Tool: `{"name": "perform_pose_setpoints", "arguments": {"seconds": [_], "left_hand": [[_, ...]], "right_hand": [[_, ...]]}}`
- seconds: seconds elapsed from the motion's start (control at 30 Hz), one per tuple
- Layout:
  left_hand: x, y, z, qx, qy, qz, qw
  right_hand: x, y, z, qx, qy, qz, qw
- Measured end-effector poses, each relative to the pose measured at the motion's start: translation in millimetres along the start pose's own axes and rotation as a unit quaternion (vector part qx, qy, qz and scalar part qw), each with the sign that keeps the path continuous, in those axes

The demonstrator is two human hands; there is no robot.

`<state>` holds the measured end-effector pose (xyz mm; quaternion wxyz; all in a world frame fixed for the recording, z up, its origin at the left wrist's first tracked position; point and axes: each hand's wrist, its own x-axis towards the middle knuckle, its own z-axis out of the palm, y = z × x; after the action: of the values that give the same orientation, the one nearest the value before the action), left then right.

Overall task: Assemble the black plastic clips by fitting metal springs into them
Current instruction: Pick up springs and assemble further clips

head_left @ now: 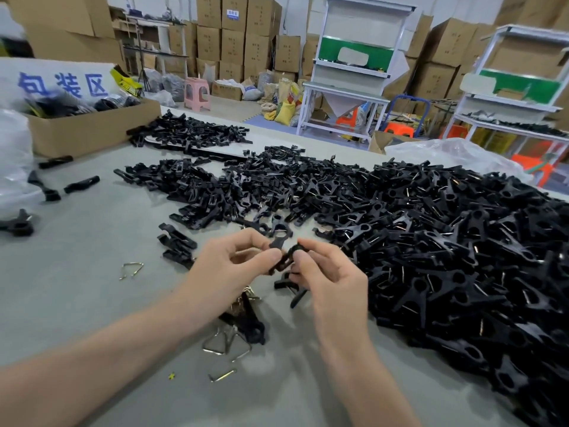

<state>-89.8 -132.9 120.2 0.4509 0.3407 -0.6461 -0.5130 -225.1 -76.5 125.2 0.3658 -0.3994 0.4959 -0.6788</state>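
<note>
Both hands pinch black clip point(284, 257); spring hidden, pile point(446, 257) cut off right.

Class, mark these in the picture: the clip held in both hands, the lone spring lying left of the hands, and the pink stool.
Clip point(287, 257): head view, on the black middle of its body.
Spring point(137, 269): head view, on its right wire leg.
Pink stool point(197, 83): head view, on its seat.

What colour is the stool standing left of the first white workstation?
Pink. The stool shows best in the head view, the only one given.
</note>
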Motion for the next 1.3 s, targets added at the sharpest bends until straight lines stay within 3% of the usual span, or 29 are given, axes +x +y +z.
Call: {"name": "perform_pose_setpoints", "arguments": {"seconds": [0.13, 0.27, 0.43, 0.7, 0.8, 1.0, 1.3], "left_hand": [[-3, -1, 1, -0.101, 0.041, -0.002, 0.994], [-2, -4, 0, -0.023, 0.041, 0.011, 0.999], [-1, -7, -4, 0.037, -0.019, 0.023, 0.999], [-2, -4, -2, -0.012, -0.031, 0.016, 0.999], [-1, -5, -3, -0.061, -0.044, 0.001, 0.997], [-1, -4, -4, -0.044, -0.077, -0.004, 0.996], [2, -1, -5, -0.074, -0.055, -0.042, 0.995]], "right_hand": [[1, 3, -2, 0.028, 0.006, 0.014, 1.000], [-2, 6, 2, -0.018, -0.010, -0.003, 1.000], [-5, 5, 3, -0.093, -0.005, -0.033, 0.995], [-10, 0, 6, -0.060, 0.040, -0.023, 0.997], [-12, 0, 8, -0.075, 0.041, -0.021, 0.996], [-10, -3, 6, -0.086, 0.023, -0.034, 0.995], [-7, -5, 7, -0.039, 0.016, 0.026, 0.999]]}}
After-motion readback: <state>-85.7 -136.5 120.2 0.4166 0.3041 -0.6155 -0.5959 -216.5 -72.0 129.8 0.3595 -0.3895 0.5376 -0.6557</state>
